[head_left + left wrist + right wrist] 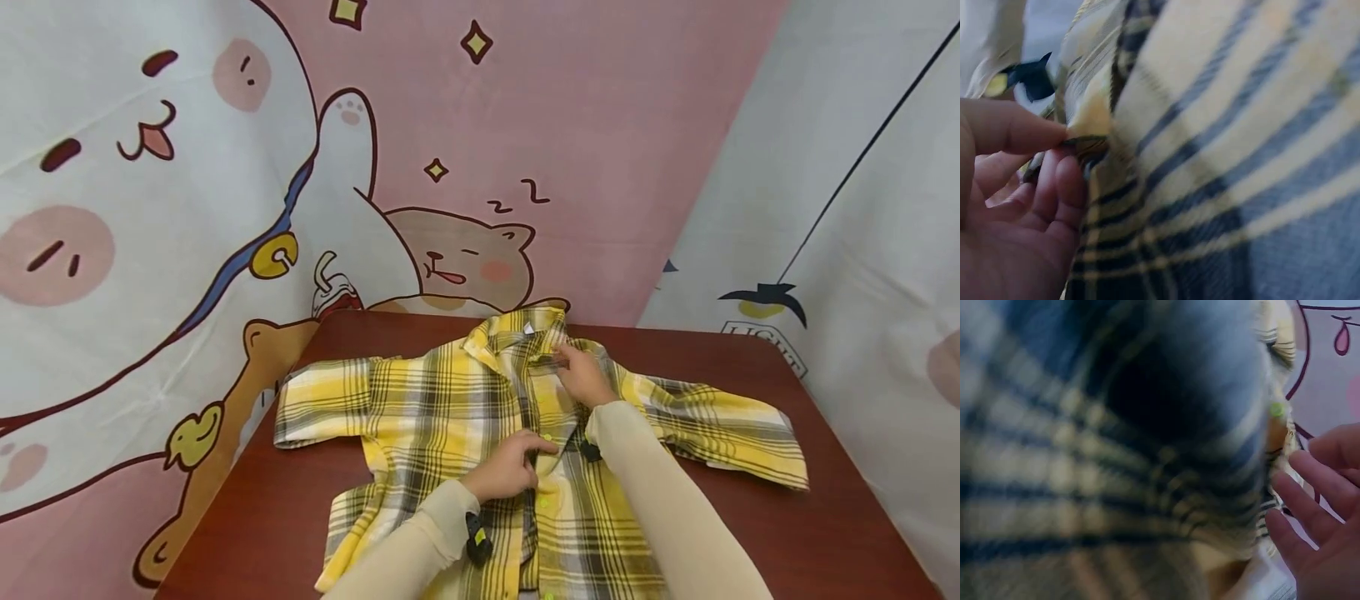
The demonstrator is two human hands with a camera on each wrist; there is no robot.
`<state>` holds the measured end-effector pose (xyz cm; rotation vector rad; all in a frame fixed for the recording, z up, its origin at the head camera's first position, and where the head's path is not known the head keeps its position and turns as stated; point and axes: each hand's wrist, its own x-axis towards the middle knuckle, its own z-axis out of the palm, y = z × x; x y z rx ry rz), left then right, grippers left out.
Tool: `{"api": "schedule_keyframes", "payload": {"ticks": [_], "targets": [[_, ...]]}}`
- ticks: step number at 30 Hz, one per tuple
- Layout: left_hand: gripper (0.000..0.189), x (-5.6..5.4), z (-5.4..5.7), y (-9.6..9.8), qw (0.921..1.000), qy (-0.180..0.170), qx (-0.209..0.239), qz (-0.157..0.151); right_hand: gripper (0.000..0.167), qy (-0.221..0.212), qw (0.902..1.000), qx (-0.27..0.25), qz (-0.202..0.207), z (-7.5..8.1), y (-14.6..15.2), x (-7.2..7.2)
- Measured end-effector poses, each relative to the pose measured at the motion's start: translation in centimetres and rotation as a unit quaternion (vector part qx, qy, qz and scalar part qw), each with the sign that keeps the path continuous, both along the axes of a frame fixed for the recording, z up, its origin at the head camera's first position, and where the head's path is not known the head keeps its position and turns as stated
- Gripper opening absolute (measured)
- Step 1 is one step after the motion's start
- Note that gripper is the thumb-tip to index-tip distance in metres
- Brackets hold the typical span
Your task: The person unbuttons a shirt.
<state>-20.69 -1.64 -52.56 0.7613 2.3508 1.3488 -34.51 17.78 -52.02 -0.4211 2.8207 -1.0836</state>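
Observation:
A yellow, white and grey plaid shirt (pixel 435 400) lies front up, its sleeves spread to both sides and its collar (pixel 498 333) at the far end. Yellow-green buttons (pixel 545 502) run down the front placket. My left hand (pixel 506 471) is at mid-front; in the left wrist view its thumb and fingers (pixel 1035 128) pinch the fabric edge. Higher up, my right hand (pixel 585 375) reaches to the front just below the collar. Its fingers (pixel 1316 512) look extended in the right wrist view, fingertips right at the shirt's edge near a button (pixel 1277 410).
The shirt lies on a dark red table (pixel 240 525). Behind and beside it hangs a cartoon-printed cloth (pixel 600 167). Black bands (pixel 477 540) sit at both wrists, over light sleeves.

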Motion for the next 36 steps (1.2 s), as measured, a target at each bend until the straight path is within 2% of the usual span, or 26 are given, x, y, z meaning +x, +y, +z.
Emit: {"api": "schedule_keyframes", "payload": {"ticks": [2, 4, 7, 10, 13, 15, 17, 19, 22, 26, 31, 34, 36], "targets": [[0.053, -0.1, 0.0, -0.3, 0.9996, -0.029, 0.007, 0.005, 0.040, -0.025, 0.9988, 0.042, 0.007, -0.3, 0.2, 0.2], [0.046, -0.2, 0.0, -0.3, 0.9990, -0.042, 0.011, 0.009, 0.035, -0.048, 0.9946, 0.087, 0.030, -0.5, 0.2, 0.2], [0.035, -0.2, -0.3, 0.0, 0.9993, -0.030, 0.013, 0.016, 0.036, -0.073, 0.9841, 0.147, 0.067, -0.8, 0.0, -0.4], [0.027, -0.2, -0.8, 0.4, 0.9990, -0.016, 0.014, 0.040, 0.045, -0.032, 0.9710, 0.220, 0.088, -0.7, -0.4, -1.5], [0.023, 0.1, -1.2, 0.9, 0.9983, -0.021, 0.012, 0.053, 0.058, 0.043, 0.9627, 0.259, 0.067, 0.1, -0.6, -2.4], [0.025, 0.1, -1.4, 1.0, 0.9983, -0.016, 0.006, 0.056, 0.062, 0.080, 0.9641, 0.252, 0.028, 1.2, -0.7, -2.6], [0.032, -0.1, -1.4, 0.9, 0.9982, -0.001, 0.002, 0.060, 0.062, 0.090, 0.9732, 0.211, -0.003, 2.2, -0.7, -2.5], [0.041, -0.3, -1.3, 0.6, 0.9976, 0.011, 0.000, 0.068, 0.055, 0.087, 0.9787, 0.185, -0.012, 2.8, -0.6, -2.2], [0.051, -0.7, -0.9, -0.2, 0.9973, 0.017, -0.010, 0.070, 0.036, 0.056, 0.9844, 0.166, 0.015, 2.6, -0.6, -1.2], [0.051, -0.9, -0.7, -0.7, 0.9983, 0.002, -0.020, 0.054, 0.021, 0.028, 0.9837, 0.166, 0.063, 1.5, -0.6, 0.8], [0.049, -1.2, -0.9, -0.7, 0.9953, -0.061, 0.030, 0.069, 0.019, 0.055, 0.9800, 0.156, 0.111, 0.3, -0.8, 3.1], [0.049, -1.3, -0.9, -0.6, 0.9912, -0.091, 0.060, 0.076, 0.016, 0.068, 0.9815, 0.143, 0.107, -0.4, -1.0, 3.9], [0.045, -1.4, -1.0, -0.4, 0.9926, -0.084, 0.056, 0.068, 0.011, 0.060, 0.9868, 0.129, 0.078, -1.0, -1.2, 4.0]]}}
